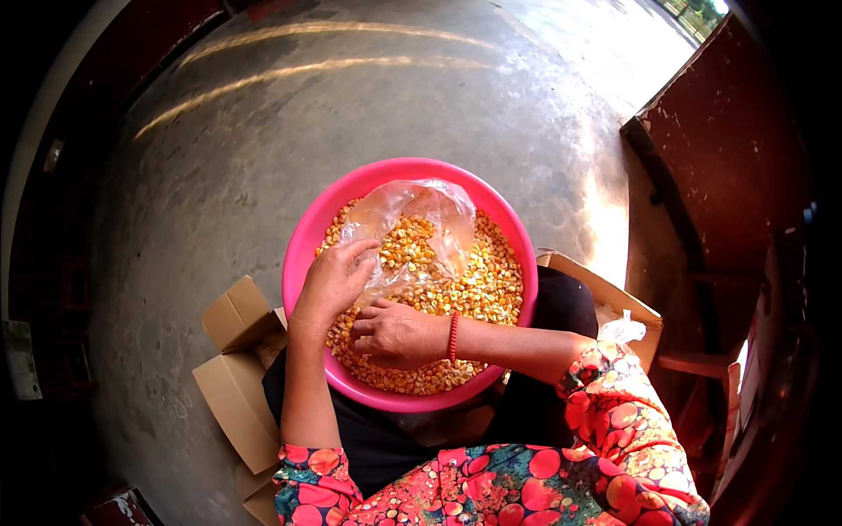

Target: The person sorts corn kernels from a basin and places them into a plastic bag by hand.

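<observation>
- From the head view, shows the left hand (338,279) at the near left edge of a clear plastic bag (453,248), fingers bent and touching the film; cannot tell whether pinched on it or merely laid against it.
- Has the right hand (399,336) just nearer the body and to the right of the left one, palm down over loose corn kernels (498,279), fingers curled; cannot tell whether closed on any kernels.
- Wears a red bead bracelet (453,337) on the right wrist.
- Keeps the bag beyond the right hand, lying on the corn, with yellow kernels visible within its outline.
- Holds bag and corn in a pink basin (301,254), below both hands and over dark trousers (561,311).
- Includes, left of the left forearm, a cardboard box (235,399) with raised flaps.
- Includes, right of the right hand and beyond its forearm, an open carton (605,285) with crumpled clear plastic (623,329) at it.
- Extends a grey concrete floor (219,175) beyond both hands.
</observation>
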Demonstrator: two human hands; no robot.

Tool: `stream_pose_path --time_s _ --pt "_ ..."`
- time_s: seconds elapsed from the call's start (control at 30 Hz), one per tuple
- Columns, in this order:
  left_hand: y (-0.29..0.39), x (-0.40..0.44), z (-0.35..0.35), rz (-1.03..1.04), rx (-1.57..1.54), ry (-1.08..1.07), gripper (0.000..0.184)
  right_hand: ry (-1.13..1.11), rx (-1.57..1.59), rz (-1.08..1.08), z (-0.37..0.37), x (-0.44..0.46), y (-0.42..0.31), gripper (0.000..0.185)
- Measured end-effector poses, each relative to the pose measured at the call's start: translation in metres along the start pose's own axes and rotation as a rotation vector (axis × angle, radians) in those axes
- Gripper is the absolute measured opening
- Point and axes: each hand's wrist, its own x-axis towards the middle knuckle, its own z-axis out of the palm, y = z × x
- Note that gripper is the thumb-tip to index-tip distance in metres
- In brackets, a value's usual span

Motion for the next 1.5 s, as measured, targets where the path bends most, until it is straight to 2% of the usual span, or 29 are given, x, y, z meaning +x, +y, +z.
stream_pose_path --time_s 0.13,0.2,0.23,0.3,0.63,0.73,0.8,0.83,0.93,0.97,1.03,1.1,1.17,1.3,1.37,1.5 --pt "0.005 0.001 0.000 -0.029 0.007 -0.018 0.028 0.063 -0.128 -0.053 0.014 -0.005 0.007 0.014" --pt "0.004 0.001 0.000 -0.056 0.007 -0.027 0.028 -0.134 -0.149 0.020 0.016 -0.005 0.010 0.015" --pt "0.003 0.001 0.001 -0.030 0.003 -0.021 0.028 -0.135 -0.148 0.020 0.016 -0.005 0.011 0.015" --pt "0.001 0.000 0.001 -0.008 0.000 -0.016 0.028 -0.321 -0.061 0.156 0.017 -0.006 0.013 0.017" --pt "0.001 0.000 0.000 0.006 0.004 -0.009 0.028 -0.276 0.215 0.272 -0.006 0.003 0.006 0.025" --pt "0.001 0.000 0.000 0.016 0.003 -0.003 0.028 -0.182 0.350 0.270 -0.007 0.004 0.006 0.028" --pt "0.002 0.000 0.000 0.016 0.005 -0.002 0.028 -0.049 0.563 0.290 -0.011 0.008 0.003 0.034" --pt "0.002 0.000 0.000 0.006 -0.002 -0.010 0.028 -0.049 0.564 0.290 -0.016 0.010 0.001 0.034" --pt "0.002 0.000 -0.002 -0.003 -0.024 -0.026 0.028 0.059 1.434 0.771 -0.039 0.013 -0.004 0.037" --pt "0.001 0.001 -0.003 -0.001 -0.038 -0.033 0.029 0.265 1.577 0.772 -0.039 0.011 0.001 0.033" --pt "-0.003 0.001 0.001 -0.034 -0.064 -0.038 0.029 0.429 1.539 0.929 -0.061 0.016 -0.005 0.032" --pt "-0.002 0.003 0.003 -0.059 -0.089 -0.049 0.029 0.378 1.516 0.898 -0.050 0.005 0.009 0.031" --pt "0.003 0.004 0.002 0.007 -0.004 -0.027 0.030 -0.036 1.482 0.863 -0.045 0.002 0.012 0.033" --pt "0.001 0.003 0.003 -0.019 -0.020 -0.045 0.031 -0.071 1.392 0.817 -0.046 0.008 0.005 0.034" --pt "-0.005 0.003 0.003 -0.022 -0.019 -0.067 0.031 0.015 1.427 0.846 -0.058 0.009 0.012 0.033" --pt "0.008 0.003 -0.001 -0.029 0.047 -0.082 0.030 0.415 1.419 0.918 -0.068 0.004 0.036 0.028"
